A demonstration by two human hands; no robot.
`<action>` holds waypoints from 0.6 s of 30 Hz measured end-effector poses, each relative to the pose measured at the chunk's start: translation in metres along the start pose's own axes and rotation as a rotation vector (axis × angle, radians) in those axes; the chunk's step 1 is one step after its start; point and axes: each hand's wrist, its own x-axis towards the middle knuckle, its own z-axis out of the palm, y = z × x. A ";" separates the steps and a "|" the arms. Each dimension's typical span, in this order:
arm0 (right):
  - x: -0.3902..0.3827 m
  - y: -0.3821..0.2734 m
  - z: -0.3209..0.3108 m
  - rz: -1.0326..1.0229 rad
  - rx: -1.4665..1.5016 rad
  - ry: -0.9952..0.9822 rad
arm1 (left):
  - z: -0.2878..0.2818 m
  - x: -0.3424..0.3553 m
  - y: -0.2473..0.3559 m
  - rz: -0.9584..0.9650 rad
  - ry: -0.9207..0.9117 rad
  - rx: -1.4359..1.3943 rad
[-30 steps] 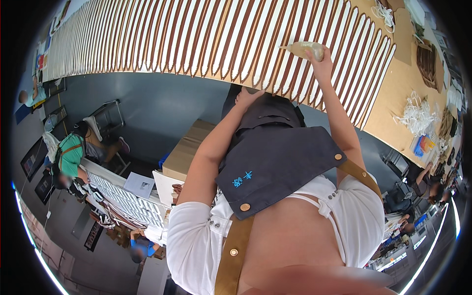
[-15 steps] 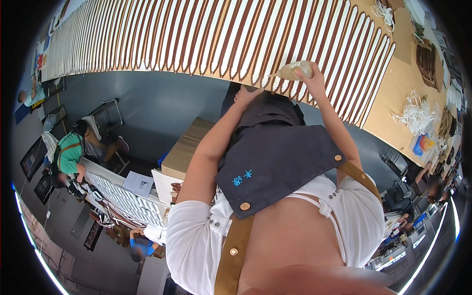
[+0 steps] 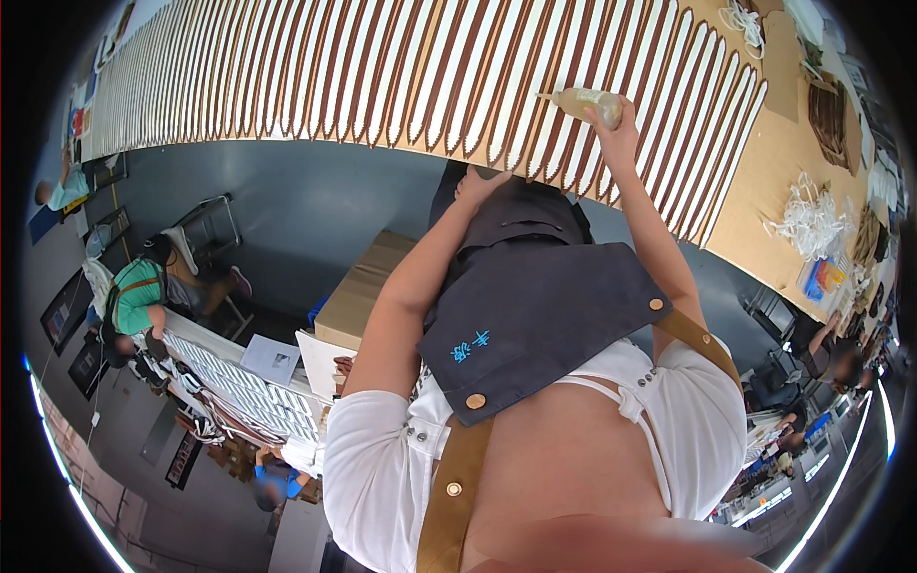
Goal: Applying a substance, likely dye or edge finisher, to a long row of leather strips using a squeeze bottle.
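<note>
My right hand (image 3: 616,124) is wrapped round a squeeze bottle (image 3: 590,102) of yellowish, see-through material. Its thin nozzle points left, over the long strips (image 3: 497,86) on the table. These strips lie side by side in a row, white and dark brown by turns, with pointed ends toward me. At the table's near edge, my left hand (image 3: 480,184) rests with a finger stretched toward the strip ends and nothing visible in it. Part of that hand's fingers cannot be made out against the dark apron (image 3: 535,306).
On the table's right side are a heap of white cord (image 3: 810,224), a bundle of brown strips (image 3: 833,129) and a small colourful packet (image 3: 821,281). A brown box (image 3: 368,286) stands to my left. Beyond it a person in green (image 3: 137,291) sits by another work table.
My right hand has moved the bottle away from me, up along the strips, and its nozzle has left the near ends. My left hand stays in place.
</note>
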 end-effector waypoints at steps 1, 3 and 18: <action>-0.002 0.000 -0.002 0.005 -0.015 -0.018 | 0.000 -0.001 0.001 0.016 0.004 -0.011; -0.006 0.001 -0.003 0.010 -0.030 -0.038 | -0.001 -0.002 0.002 -0.005 0.001 -0.002; 0.024 0.044 -0.040 0.699 1.945 -0.249 | -0.010 0.009 -0.024 0.005 -0.086 -0.165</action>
